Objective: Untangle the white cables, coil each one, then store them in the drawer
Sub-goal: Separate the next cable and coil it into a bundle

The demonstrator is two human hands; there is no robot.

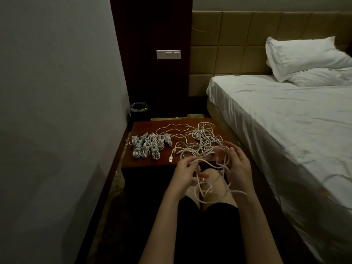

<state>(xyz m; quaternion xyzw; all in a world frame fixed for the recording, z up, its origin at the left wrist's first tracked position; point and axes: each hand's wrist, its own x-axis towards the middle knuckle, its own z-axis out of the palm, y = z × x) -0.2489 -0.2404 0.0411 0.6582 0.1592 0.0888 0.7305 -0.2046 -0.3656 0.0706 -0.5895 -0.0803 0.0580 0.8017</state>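
Sitting at a low nightstand, a person is working a white cable in front of their knees; the left hand is pinching the cable between thumb and curled fingers, while the right hand is lifted with its palm turned inward, fingers spread and slightly bent, and strands are draping across them; whether those fingers are actually gripping a strand I cannot tell. From both hands, loops of the cable are hanging down over the bare knees. A loose tangle of white cables is lying on the right half of the nightstand top, trailing toward the hands, and 1 USB plug is lying near the front edge. On the left half, coiled bundles are lying close together in rough rows. A bed with white sheets is standing to the right, with 2 pillows at its head; a small bin is standing on the floor behind the nightstand, against the wall.
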